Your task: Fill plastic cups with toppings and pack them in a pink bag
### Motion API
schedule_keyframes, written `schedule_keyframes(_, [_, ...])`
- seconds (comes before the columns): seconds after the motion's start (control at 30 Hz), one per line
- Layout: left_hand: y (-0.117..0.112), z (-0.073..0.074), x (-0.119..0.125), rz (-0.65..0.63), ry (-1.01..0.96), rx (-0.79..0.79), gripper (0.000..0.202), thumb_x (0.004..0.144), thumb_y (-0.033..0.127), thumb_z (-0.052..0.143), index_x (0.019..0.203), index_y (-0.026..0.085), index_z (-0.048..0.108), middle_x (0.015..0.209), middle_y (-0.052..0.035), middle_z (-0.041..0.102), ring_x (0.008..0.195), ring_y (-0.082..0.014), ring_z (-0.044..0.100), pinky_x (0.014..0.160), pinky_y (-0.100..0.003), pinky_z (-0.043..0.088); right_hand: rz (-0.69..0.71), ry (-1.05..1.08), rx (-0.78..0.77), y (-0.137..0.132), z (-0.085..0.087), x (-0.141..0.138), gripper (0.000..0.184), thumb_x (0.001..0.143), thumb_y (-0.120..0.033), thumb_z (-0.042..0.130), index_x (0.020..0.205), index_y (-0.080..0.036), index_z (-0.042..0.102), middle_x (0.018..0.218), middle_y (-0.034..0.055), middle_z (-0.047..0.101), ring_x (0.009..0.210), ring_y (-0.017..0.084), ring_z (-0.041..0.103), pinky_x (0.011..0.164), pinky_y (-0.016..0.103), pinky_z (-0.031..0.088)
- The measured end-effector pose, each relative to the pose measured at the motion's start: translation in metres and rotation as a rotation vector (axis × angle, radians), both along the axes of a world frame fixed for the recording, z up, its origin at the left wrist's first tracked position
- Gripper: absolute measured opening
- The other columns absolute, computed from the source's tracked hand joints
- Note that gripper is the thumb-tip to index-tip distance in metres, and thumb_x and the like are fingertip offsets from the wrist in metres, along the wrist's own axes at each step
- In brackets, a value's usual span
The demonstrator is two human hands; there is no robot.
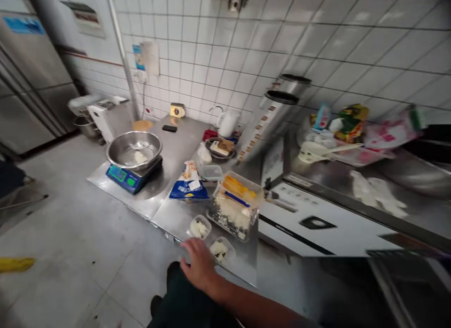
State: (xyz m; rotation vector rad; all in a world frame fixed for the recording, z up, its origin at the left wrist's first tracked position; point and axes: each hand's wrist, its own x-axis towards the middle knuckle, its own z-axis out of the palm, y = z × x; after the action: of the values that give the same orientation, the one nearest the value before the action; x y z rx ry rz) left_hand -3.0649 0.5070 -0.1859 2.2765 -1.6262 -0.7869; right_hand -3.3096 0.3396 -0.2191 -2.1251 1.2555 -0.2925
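White wall tiles (pixel 190 60) rise behind a metal surface (pixel 185 137), where, at lower centre of the frame, the right hand (pixel 199 266), its grip loosely spread, thumb out, is near two small clear tubs (pixel 230 254) of pale pieces (pixel 200 229) just beside a larger clear box (pixel 229 227).

The table (pixel 186 130) over there is smooth metal with a soft sheen, and the bowl (pixel 120 150) gleams brighter. I see small tubs (pixel 230 253) of thin, clear plastic. The blue bag (pixel 186 190) looks glossy, the wall tiles (pixel 197 74) glazed and shiny, the floor (pixel 120 234) rather matt.
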Motion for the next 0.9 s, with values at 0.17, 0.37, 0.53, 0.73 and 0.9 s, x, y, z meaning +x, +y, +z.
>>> schedule_keyframes(0.17, [-0.179,-0.010,-0.044,-0.613,-0.013,-0.111,0.111,0.064,0.021,0.081,0.158,0.037,0.025,0.171,-0.0069,0.017,0.157,-0.0381,0.010,0.127,-0.063,0.009,-0.431,0.304,-0.286,-0.028,-0.015,-0.082,0.110,0.058,-0.051,0.085,0.153,-0.035,0.033,0.160,0.0166,0.034,0.149,0.049,0.026,0.117,0.070,0.028])
schedule_keyframes(0.37, [-0.344,-0.021,-0.085,-1.093,0.167,-0.010,0.104,0.059,0.011,0.076,0.154,0.025,0.037,0.157,-0.0169,0.043,0.145,-0.0402,0.037,0.119,-0.055,0.034,-0.490,0.290,-0.031,-0.069,-0.025,-0.077,0.091,0.064,-0.027,0.075,0.149,-0.033,0.046,0.138,0.0147,0.060,0.128,0.042,0.058,0.103,0.057,0.054])
schedule_keyframes(0.53, [-0.358,0.036,0.092,-0.751,0.248,-0.080,0.105,0.061,0.034,0.083,0.153,0.020,0.035,0.143,-0.0172,0.050,0.120,-0.0317,0.060,0.105,-0.042,0.051,-0.123,0.188,0.071,-0.173,0.101,0.034,0.090,0.065,-0.034,0.081,0.148,-0.029,0.049,0.146,0.0120,0.056,0.135,0.036,0.054,0.113,0.049,0.048])
schedule_keyframes(0.73, [-0.318,0.242,0.390,-0.358,0.133,-0.314,0.096,0.068,0.051,0.082,0.151,0.028,0.041,0.127,-0.0102,0.062,0.106,-0.0271,0.065,0.093,-0.042,0.054,0.596,0.025,-0.282,-0.283,0.300,0.310,0.092,0.063,-0.042,0.085,0.147,-0.031,0.050,0.132,0.0077,0.064,0.110,0.024,0.068,0.093,0.041,0.057])
schedule_keyframes(0.9, [-0.184,0.411,0.597,-0.129,-0.045,-0.215,0.088,0.075,0.054,0.074,0.148,0.015,0.046,0.121,-0.0086,0.066,0.104,-0.0246,0.066,0.092,-0.038,0.052,1.202,-0.149,-0.426,-0.255,0.424,0.622,0.081,0.059,-0.057,0.073,0.123,-0.007,0.066,0.108,0.0000,0.073,0.088,0.007,0.070,0.076,0.022,0.055])
